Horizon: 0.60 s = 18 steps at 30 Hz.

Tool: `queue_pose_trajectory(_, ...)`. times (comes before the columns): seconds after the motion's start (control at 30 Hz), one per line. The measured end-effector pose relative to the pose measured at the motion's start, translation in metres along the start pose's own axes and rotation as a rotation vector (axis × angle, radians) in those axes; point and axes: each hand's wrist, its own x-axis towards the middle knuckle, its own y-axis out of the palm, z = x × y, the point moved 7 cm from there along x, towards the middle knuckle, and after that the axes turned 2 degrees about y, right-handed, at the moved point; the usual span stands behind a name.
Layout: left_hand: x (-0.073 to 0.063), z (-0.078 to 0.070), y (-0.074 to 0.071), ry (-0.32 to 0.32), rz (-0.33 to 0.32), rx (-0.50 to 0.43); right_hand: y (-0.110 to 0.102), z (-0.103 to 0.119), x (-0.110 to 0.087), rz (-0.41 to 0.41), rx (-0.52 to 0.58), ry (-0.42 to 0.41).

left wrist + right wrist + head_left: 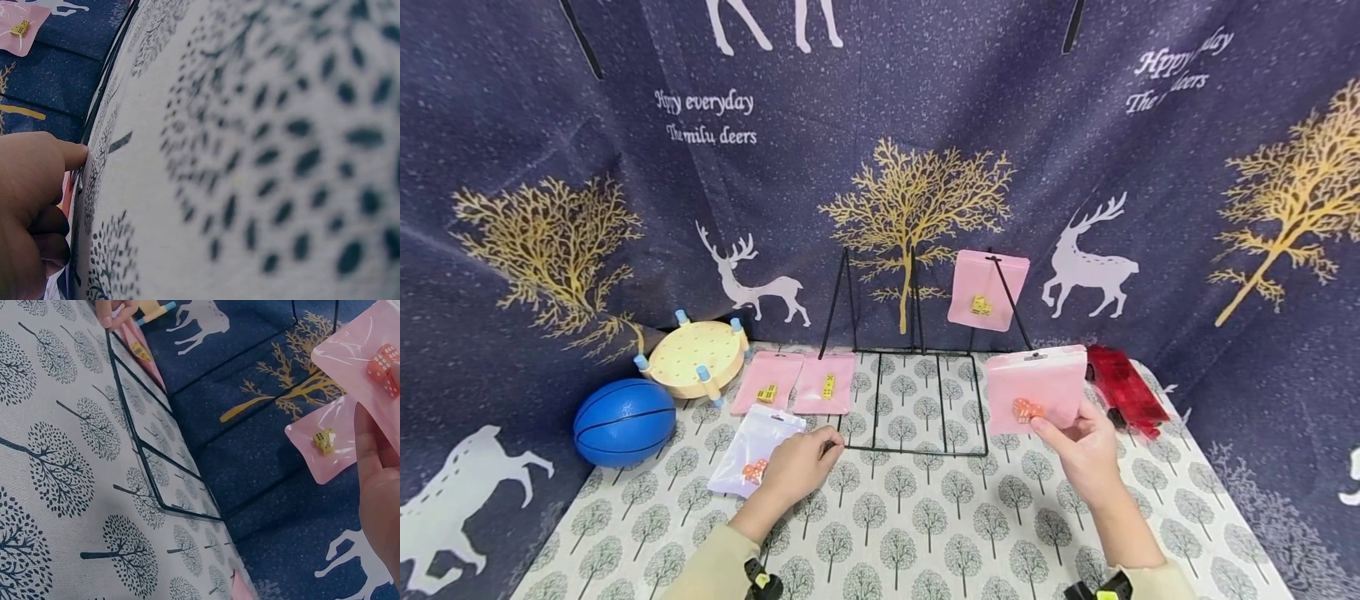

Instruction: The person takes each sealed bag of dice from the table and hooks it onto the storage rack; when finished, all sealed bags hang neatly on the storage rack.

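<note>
From my head camera I look forward and down over the tree-print tablecloth, with the left hand at seven o'clock and the right hand at four. My left-wrist view, rolled sideways, sits very close to that cloth, its hand at eight. My right-wrist view, also rolled, stands farther off, sharing the black wire rack with the head view.

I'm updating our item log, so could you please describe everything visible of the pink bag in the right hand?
The pink bag looks like glossy, flexible plastic, roughly rectangular, with a hanging slot near its top edge. Orange dice with white pips show low on its front. The right hand grips its lower right side, thumb in front, holding it roughly upright. The slot is by a black prong's tip; whether threaded, I cannot tell.
</note>
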Motion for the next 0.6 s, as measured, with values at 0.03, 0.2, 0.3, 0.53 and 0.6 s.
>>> queue_pose_trajectory(0.03, 0.000, 0.000, 0.000, 0.001, 0.000, -0.001, 0.000, 0.000, 0.000, -0.008, 0.002, -0.001)
queue_pose_trajectory(0.2, 0.000, 0.001, 0.000, -0.003, 0.001, -0.002, -0.002, -0.004, 0.002, -0.046, -0.010, 0.001)
queue_pose_trajectory(0.3, 0.000, 0.001, 0.001, -0.005, -0.003, -0.003, -0.002, -0.006, 0.004, -0.050, -0.021, 0.006)
queue_pose_trajectory(0.53, 0.000, 0.001, 0.001, 0.001, -0.008, -0.005, 0.000, -0.009, 0.006, -0.069, -0.031, 0.023)
queue_pose_trajectory(0.6, -0.001, 0.001, 0.001, 0.003, -0.009, -0.006, 0.000, -0.011, 0.007, -0.080, -0.045, 0.034)
